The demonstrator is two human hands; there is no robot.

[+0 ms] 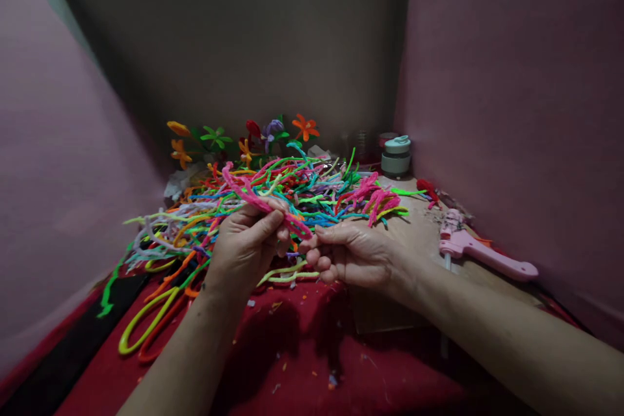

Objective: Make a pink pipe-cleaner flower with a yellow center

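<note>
A bright pink pipe cleaner (246, 192), bent into a long narrow shape, runs slantwise through my left hand (251, 231). The thumb and fingers of that hand are closed around its middle. At its lower right end, my right hand (353, 253) pinches the tip between thumb and forefinger, the other fingers curled beneath. Behind both hands spreads a large tangled heap of coloured pipe cleaners (312, 198). More pink bent pieces (383, 201) lie on the heap's right side.
Fuzzy flowers, including an orange one (305, 127), stand behind the heap. To the right lie a pink glue gun (480, 257) and a lidded jar (396, 157) on a tan board (419, 227). Small scraps dot the red cloth (292, 338). Pink walls rise on both sides.
</note>
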